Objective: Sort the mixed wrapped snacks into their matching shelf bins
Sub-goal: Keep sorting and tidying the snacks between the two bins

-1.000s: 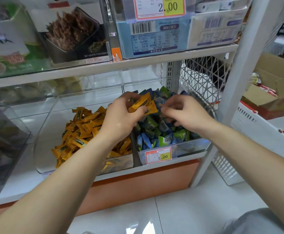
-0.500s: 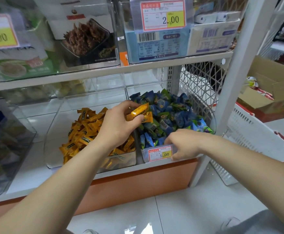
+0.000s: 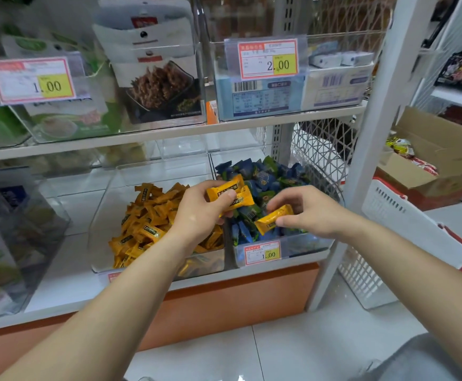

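Where the stray orange snacks (image 3: 225, 189) lie: two are in the left hand (image 3: 199, 213), and a third orange snack (image 3: 272, 220) is in the right hand (image 3: 309, 213), all above the right bin (image 3: 307, 243).
Left hand: thumb and fingers curl round its two snacks, held near the divide between the two bins.
Right hand: thumb and fingertips pinch the single snack by one end, just beside the left hand's pair but apart from it.
Right bin: clear, heaped with blue and green snacks (image 3: 265, 177) directly under both hands, with a 1.00 price tag (image 3: 263, 253) on its front.
Left bin (image 3: 100, 215): clear, holding an orange pile (image 3: 147, 215) that matches the held snacks; the left wrist crosses above its right side.
Shelf (image 3: 67, 279): white, carrying both bins side by side.
Upper shelf (image 3: 169, 133): clear bins of packets, tagged 1.00 and 2.00.
Right of the shelving: a white basket (image 3: 405, 215) on the floor (image 3: 279, 347), with a cardboard box (image 3: 430, 166) beyond it.
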Demonstrator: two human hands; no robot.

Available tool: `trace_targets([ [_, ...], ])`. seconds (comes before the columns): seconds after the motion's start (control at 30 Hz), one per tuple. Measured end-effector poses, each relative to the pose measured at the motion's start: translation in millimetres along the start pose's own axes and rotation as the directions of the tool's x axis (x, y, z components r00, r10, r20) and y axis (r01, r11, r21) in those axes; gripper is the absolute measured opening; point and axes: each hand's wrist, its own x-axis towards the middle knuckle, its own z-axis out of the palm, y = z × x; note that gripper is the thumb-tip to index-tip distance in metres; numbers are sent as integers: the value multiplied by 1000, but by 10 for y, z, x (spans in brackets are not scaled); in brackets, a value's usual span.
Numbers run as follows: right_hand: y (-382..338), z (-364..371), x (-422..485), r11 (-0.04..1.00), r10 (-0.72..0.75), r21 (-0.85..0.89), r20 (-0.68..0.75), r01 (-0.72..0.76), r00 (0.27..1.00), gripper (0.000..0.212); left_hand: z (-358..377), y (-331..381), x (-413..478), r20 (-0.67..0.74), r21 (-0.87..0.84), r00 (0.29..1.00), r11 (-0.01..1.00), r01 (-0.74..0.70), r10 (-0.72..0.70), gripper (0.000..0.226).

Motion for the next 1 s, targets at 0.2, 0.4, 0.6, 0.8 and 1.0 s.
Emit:
trace_targets([
  [0.2,-194,135,-11,955,-37,291,-99,64,994,30,178,7,-22,22,-125,999,992,30,-27,14],
  [0.4,-239,182,19,969,-78,200,-298,142,951,30,285,23,-2,104,-330,986,931,157,-130,21],
  [0.6,-210,231,67,985,-78,123,-323,124,943,31,315,10,-6,119,-186,993,982,15,8,32],
  [0.8,-131,218,55,993,-66,84,-191,83,979,48,-165,-57,169,-22,53,992,991,-126,127,19],
  [1.0,10,253,114,994,-25,-110,-168,6,985,34,-728,-513,343,104,611,961,746,-264,255,28],
])
